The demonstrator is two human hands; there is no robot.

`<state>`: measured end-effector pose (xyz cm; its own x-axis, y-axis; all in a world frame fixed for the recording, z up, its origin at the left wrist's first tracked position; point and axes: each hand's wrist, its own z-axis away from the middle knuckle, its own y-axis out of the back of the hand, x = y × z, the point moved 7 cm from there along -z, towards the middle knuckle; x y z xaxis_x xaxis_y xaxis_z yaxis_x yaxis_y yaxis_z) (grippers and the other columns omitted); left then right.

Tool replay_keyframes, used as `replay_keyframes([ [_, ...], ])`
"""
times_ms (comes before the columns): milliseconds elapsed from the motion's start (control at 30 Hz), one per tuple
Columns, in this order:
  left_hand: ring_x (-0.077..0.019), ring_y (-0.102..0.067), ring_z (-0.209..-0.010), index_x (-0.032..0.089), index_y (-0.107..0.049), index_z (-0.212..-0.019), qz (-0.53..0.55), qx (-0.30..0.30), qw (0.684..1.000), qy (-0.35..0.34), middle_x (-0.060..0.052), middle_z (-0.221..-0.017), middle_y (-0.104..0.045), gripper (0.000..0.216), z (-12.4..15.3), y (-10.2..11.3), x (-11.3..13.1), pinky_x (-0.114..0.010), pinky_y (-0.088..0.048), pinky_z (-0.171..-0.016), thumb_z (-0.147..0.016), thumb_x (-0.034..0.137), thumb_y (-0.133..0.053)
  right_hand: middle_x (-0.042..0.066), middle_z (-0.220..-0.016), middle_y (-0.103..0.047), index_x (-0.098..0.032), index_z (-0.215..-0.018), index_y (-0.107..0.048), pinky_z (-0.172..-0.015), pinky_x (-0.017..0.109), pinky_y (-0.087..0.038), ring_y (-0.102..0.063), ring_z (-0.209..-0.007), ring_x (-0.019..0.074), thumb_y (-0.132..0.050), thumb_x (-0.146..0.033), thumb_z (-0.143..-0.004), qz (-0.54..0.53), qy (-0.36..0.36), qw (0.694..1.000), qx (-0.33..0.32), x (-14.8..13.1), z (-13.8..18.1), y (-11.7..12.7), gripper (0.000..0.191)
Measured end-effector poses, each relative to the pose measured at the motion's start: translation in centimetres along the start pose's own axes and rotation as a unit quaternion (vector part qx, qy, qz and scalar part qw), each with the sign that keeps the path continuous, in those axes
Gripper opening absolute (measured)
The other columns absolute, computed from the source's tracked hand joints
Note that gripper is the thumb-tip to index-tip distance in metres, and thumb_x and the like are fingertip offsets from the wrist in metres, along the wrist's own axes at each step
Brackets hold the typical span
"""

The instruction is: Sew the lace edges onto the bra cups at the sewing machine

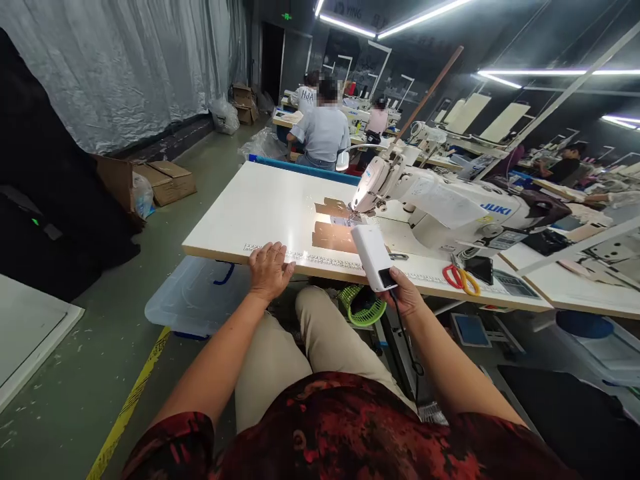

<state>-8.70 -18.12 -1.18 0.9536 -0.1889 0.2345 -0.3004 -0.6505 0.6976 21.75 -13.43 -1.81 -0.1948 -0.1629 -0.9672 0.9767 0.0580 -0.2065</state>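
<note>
My left hand (271, 268) rests on the front edge of the white sewing table (250, 200), fingers stretched out over the printed ruler strip. In my right hand (406, 293) is a white power bank (371, 253) with a small dark display, and a black cable hangs from its lower end. It is tilted above the table's front edge, partly covering the ruler. Behind it stands a white JUKI sewing machine (440, 197) with its lamp lit. Brownish patches (335, 237) show on the tabletop beside the needle area.
Red-and-orange-handled scissors (461, 279) lie at the table's right front. Below the table are a green basket (363, 303) and a clear plastic bin (193, 300). Cardboard boxes (173, 180) stand on the left floor. Other people (323, 130) sit at machines further back.
</note>
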Motion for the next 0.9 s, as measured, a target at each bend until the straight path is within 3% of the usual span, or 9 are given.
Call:
replay_keyframes([
  [167,-0.0305,-0.04,-0.132,0.02,-0.054,-0.128,-0.03,-0.041,0.999,0.001,-0.011,-0.137,-0.053,0.046,0.9,0.3,0.3,-0.05,-0.019,-0.113,-0.091,0.046,-0.047,0.004,-0.077,-0.065,-0.02,-0.088,-0.06,-0.045,0.025,-0.051,-0.063,-0.068,0.0201,-0.076,-0.045,-0.059,-0.015,0.002,0.997,-0.078,-0.4,-3.3,-3.4,0.041],
  [300,-0.0336,-0.023,-0.142,0.016,-0.04,-0.141,-0.066,-0.071,0.995,0.018,-0.015,-0.148,-0.037,0.067,2.6,0.2,1.2,-0.053,-0.008,-0.118,-0.083,0.044,-0.059,0.003,-0.083,-0.067,-0.021,-0.092,-0.06,-0.052,0.024,-0.055,-0.065,-0.073,0.0192,-0.079,-0.043,-0.056,-0.026,-0.013,0.987,-0.159,0.1,-5.1,-6.1,0.047],
  [400,-0.0364,-0.01,-0.145,0.015,-0.034,-0.145,-0.083,-0.087,0.991,0.056,-0.016,-0.152,-0.03,0.08,3.2,-0.4,1.6,-0.056,-0.006,-0.118,-0.077,0.045,-0.065,0.001,-0.076,-0.067,-0.022,-0.095,-0.059,-0.045,0.025,-0.053,-0.065,-0.064,0.0191,-0.081,-0.044,-0.055,-0.015,-0.029,0.973,-0.226,0.6,-5.7,-7.0,0.051],
  [500,-0.0379,-0.01,-0.144,0.015,-0.037,-0.144,-0.113,-0.097,0.985,0.085,-0.017,-0.151,-0.03,0.09,3.2,-0.8,1.7,-0.056,-0.008,-0.118,-0.07,0.054,-0.07,0.0,-0.071,-0.066,-0.022,-0.098,-0.059,-0.035,0.023,-0.047,-0.061,-0.052,0.0168,-0.083,-0.046,-0.051,-0.005,-0.055,0.96,-0.273,1.1,-6.0,-6.8,0.057],
  [667,-0.0383,-0.005,-0.145,0.015,-0.034,-0.144,-0.125,-0.11,0.98,0.112,-0.02,-0.152,-0.027,0.099,3.2,-1.2,1.5,-0.058,-0.006,-0.117,-0.066,0.061,-0.072,-0.003,-0.068,-0.064,-0.021,-0.092,-0.059,-0.034,0.018,-0.046,-0.056,-0.047,0.0113,-0.087,-0.045,-0.047,-0.044,-0.084,0.951,-0.295,1.6,-6.2,-6.4,0.058],
  [900,-0.0386,-0.005,-0.145,0.01,-0.034,-0.143,-0.141,-0.109,0.978,0.11,-0.023,-0.15,-0.028,0.102,3.4,-1.5,1.4,-0.057,-0.006,-0.116,-0.066,0.068,-0.068,-0.004,-0.066,-0.063,-0.018,-0.084,-0.063,-0.034,0.017,-0.046,-0.055,-0.045,0.0096,-0.091,-0.042,-0.037,-0.054,-0.133,0.955,-0.26,2.1,-6.2,-5.8,0.06],
])
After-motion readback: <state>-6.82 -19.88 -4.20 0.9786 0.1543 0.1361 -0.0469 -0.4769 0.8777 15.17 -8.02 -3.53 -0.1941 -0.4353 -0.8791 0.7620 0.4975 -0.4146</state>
